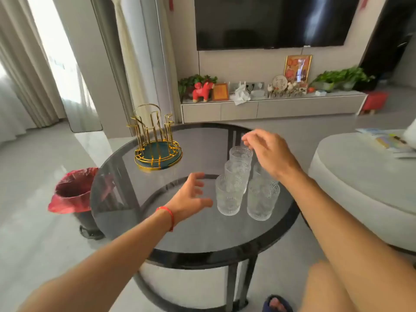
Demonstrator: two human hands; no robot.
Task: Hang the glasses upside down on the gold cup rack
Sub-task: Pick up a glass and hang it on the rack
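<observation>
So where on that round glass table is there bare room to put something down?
The near part of the table, between the front rim and the glasses, is bare. So is the strip between the gold cup rack and the glasses, though the left hand hovers there. The right side is crowded: clustered glasses with the right hand above them.

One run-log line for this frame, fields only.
stage: reaching | left hand: open, beside glasses | right hand: open, above them | gold cup rack: empty | table: glasses upright
</observation>
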